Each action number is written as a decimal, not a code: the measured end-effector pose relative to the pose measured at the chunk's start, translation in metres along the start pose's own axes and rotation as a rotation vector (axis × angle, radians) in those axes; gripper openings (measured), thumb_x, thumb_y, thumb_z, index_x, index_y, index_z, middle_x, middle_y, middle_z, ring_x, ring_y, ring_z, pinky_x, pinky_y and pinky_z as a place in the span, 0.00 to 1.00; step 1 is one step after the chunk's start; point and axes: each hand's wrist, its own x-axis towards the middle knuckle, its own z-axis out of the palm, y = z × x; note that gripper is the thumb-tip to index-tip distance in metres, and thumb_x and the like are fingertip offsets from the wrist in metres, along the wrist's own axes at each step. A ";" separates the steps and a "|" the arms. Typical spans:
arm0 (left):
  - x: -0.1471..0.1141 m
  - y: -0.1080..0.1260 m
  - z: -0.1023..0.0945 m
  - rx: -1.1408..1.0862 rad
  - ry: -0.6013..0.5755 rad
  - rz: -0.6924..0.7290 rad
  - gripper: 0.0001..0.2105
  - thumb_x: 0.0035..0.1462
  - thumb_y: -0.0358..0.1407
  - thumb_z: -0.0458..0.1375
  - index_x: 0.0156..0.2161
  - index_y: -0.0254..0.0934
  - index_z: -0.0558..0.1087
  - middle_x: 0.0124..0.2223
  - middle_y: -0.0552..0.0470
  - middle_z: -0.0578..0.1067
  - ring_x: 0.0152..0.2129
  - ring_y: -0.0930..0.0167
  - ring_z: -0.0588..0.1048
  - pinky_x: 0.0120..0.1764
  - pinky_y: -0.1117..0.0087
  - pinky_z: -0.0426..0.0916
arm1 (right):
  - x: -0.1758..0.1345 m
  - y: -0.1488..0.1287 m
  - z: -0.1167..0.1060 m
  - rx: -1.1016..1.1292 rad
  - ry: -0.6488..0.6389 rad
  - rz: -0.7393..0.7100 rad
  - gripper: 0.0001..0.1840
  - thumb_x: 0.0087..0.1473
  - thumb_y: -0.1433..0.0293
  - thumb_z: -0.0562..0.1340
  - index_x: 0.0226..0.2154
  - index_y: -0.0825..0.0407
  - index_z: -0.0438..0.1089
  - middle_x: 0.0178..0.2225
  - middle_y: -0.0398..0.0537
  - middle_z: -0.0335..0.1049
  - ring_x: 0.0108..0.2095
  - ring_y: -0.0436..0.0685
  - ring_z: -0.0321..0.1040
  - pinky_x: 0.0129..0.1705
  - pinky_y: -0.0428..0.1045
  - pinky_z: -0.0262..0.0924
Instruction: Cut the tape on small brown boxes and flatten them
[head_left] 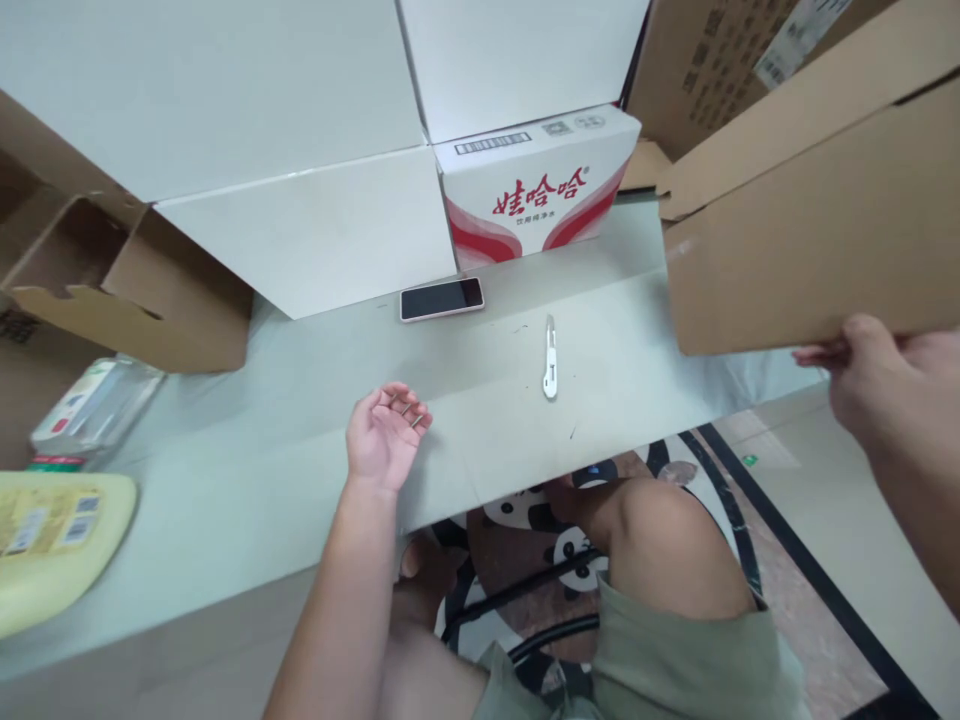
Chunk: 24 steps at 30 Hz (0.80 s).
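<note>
My right hand [881, 365] grips the lower edge of a brown cardboard box [810, 230] at the right, thumb on its near side. The box is tilted and runs out of view. Over the table's near part, my left hand [386, 435] is turned palm up, its fingers loosely curled and apart, with nothing seen in it. A white utility knife [551, 360] lies on the table between my hands. Farther back, a phone [442, 299] with a dark screen rests in front of the white boxes.
White boxes [315, 230] and a red-and-white carton [540, 190] stand along the back of the table [465, 420]. To the left are an open cardboard box [180, 290], a clear plastic container [97, 410] and a pale yellow bottle [60, 550]. My legs are below the front edge.
</note>
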 end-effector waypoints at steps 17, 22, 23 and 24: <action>0.009 0.001 0.005 -0.009 -0.009 0.014 0.11 0.45 0.43 0.64 0.29 0.36 0.73 0.27 0.53 0.71 0.23 0.72 0.72 0.29 0.71 0.72 | 0.010 0.033 0.144 -0.513 -0.780 0.004 0.07 0.51 0.77 0.67 0.34 0.50 0.76 0.24 0.42 0.75 0.27 0.54 0.70 0.36 0.51 0.63; -0.002 0.005 0.003 -0.052 -0.012 0.040 0.11 0.46 0.43 0.63 0.29 0.37 0.73 0.27 0.53 0.71 0.23 0.72 0.72 0.29 0.70 0.71 | -0.058 0.011 0.162 -0.736 -1.153 -0.328 0.17 0.59 0.63 0.61 0.51 0.45 0.72 0.27 0.43 0.77 0.28 0.57 0.71 0.34 0.51 0.60; -0.005 0.007 0.002 -0.066 -0.010 0.046 0.11 0.46 0.43 0.63 0.29 0.37 0.73 0.27 0.53 0.71 0.23 0.72 0.72 0.29 0.70 0.71 | -0.074 0.005 0.169 -0.788 -1.213 -0.367 0.19 0.60 0.61 0.59 0.53 0.44 0.71 0.29 0.45 0.79 0.30 0.58 0.72 0.34 0.51 0.60; -0.008 0.009 0.001 -0.079 -0.009 0.053 0.11 0.46 0.43 0.62 0.29 0.37 0.73 0.27 0.53 0.71 0.23 0.72 0.72 0.29 0.71 0.70 | -0.089 -0.001 0.176 -0.843 -1.250 -0.405 0.19 0.60 0.59 0.59 0.53 0.44 0.71 0.32 0.47 0.80 0.32 0.59 0.73 0.33 0.51 0.59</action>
